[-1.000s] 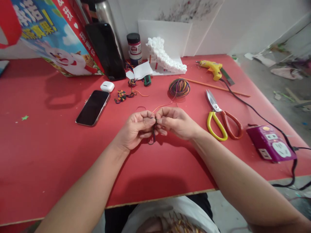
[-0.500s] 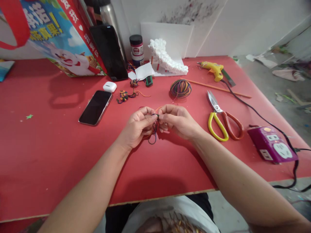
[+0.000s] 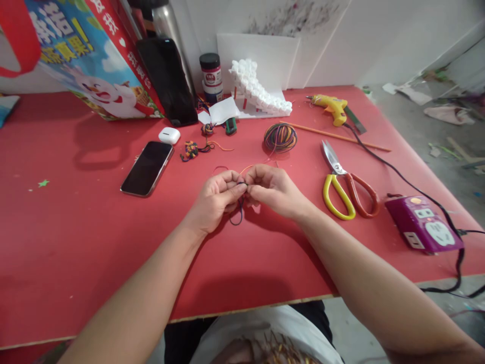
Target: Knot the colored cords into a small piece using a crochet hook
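Fingertips meet above the middle of the red table, where my left hand [image 3: 219, 197] and my right hand [image 3: 272, 189] both pinch thin cord. A dark blue loop of this cord [image 3: 236, 221] hangs below the fingers. Most of the cord between the fingertips is hidden. Orange and pink strands run from behind my hands toward a ball of multicoloured cord [image 3: 280, 138]. Farther left lies a small knotted piece of orange and dark cord [image 3: 190, 149], with a tiny cord bundle [image 3: 207, 129] behind it.
Right of my hands lie scissors [image 3: 344, 184], a yellow glue gun [image 3: 331, 107], an orange stick [image 3: 341, 136] and a purple power socket [image 3: 424, 225]. To the left are a phone [image 3: 147, 168] and a white earbud case [image 3: 169, 135]. A white model [image 3: 257, 91] stands behind.
My fingertips have drawn closer together, and less of the cord shows between them. The hanging loop remains below. The view has shifted slightly.
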Motion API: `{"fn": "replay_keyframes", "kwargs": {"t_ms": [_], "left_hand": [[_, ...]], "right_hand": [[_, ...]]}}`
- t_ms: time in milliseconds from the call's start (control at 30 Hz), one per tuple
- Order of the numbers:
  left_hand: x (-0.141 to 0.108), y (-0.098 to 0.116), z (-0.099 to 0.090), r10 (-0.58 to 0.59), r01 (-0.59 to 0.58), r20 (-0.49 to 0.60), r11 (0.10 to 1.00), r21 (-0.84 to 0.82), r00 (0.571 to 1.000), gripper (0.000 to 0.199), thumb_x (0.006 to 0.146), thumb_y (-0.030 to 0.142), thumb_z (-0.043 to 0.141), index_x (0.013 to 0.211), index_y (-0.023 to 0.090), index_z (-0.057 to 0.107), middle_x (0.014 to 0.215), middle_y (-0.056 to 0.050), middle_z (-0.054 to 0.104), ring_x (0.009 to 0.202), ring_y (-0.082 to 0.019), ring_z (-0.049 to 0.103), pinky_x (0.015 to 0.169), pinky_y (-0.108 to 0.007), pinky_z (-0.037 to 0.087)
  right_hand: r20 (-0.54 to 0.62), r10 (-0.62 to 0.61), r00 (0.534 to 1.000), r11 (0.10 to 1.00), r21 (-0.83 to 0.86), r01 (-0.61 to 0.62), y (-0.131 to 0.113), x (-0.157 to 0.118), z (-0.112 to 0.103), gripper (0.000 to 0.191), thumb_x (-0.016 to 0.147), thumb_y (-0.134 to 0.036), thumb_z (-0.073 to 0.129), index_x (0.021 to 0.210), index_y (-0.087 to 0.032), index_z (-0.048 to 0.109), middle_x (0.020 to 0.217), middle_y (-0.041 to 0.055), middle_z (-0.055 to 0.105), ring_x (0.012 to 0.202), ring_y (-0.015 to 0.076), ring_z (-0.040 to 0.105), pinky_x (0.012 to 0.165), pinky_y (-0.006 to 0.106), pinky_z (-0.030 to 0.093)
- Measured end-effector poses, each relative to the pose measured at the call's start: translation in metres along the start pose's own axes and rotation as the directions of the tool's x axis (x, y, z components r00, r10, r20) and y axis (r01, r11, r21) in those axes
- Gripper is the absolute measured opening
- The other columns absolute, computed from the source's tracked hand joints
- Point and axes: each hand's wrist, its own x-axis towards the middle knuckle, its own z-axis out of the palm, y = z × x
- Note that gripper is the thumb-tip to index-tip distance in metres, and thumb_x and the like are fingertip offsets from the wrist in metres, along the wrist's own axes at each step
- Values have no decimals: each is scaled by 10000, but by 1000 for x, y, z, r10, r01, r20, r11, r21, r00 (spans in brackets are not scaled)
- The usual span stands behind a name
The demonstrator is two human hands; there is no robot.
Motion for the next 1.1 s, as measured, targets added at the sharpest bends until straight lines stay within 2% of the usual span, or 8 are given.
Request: {"fn": "replay_keyframes", "kwargs": {"t_ms": [200,367,433,533,633,767,900,1100], "left_hand": [[1,1,-4,-54,64,85,991,-114,995,356,642,295,945,752,126,652,585,-3,630,402,-33,395,369,-152,181],[3,1,-8,-85,102,136,987,-128,987,340,648,262,944,746,123,650,643,-62,690,456,-78,518,361,-140,190],[3,1,-6,-59,73,113,989,-125,992,342,667,269,942,761,127,646,622,-36,660,448,-63,483,367,-138,211],[4,2,-2,7,-2,31,990,-138,999,339,714,291,928,806,143,637,553,62,505,432,-29,335,391,-134,266],[6,4,-3,32,-34,-13,989,-146,999,281,761,274,877,823,141,637,560,90,398,467,-35,283,423,-134,305],[8,6,-7,30,-33,-29,992,-121,999,130,820,197,755,816,138,641,571,80,366,484,-53,285,434,-140,295],[9,7,-9,29,-33,-41,994,-100,999,108,822,178,714,806,150,611,577,78,377,481,-54,270,431,-144,276],[11,6,-9,67,-67,-26,998,2,997,212,769,232,763,852,172,577,584,81,432,472,-52,287,440,-158,258]], "right_hand": [[100,-12,995,997,81,4,-2,-2,-3,55,697,-172,618,747,-181,596,598,-24,639,477,120,608,464,235,476],[154,-19,988,988,152,-5,1,0,-5,68,706,-158,641,758,-170,601,628,-30,645,491,109,614,491,239,491],[137,-35,990,982,189,9,4,2,-6,73,712,-164,650,771,-171,608,620,-32,643,501,112,617,488,237,486],[78,-56,995,971,238,36,8,7,-9,85,708,-170,655,771,-179,599,586,-48,617,503,111,613,489,230,474],[38,-48,998,980,196,40,10,10,-13,84,713,-179,658,763,-183,591,560,-66,575,470,96,581,498,235,493],[-5,-25,1000,993,117,25,8,10,-18,188,738,-249,693,900,-173,635,712,-38,646,468,85,570,416,216,461],[-33,-27,999,995,96,30,7,10,-17,274,803,-332,714,1022,-180,650,869,-5,690,501,86,584,372,208,446],[52,10,999,1000,7,-10,11,11,-11,313,844,-418,807,899,-166,631,539,-74,555,426,73,472,393,194,360]]}}
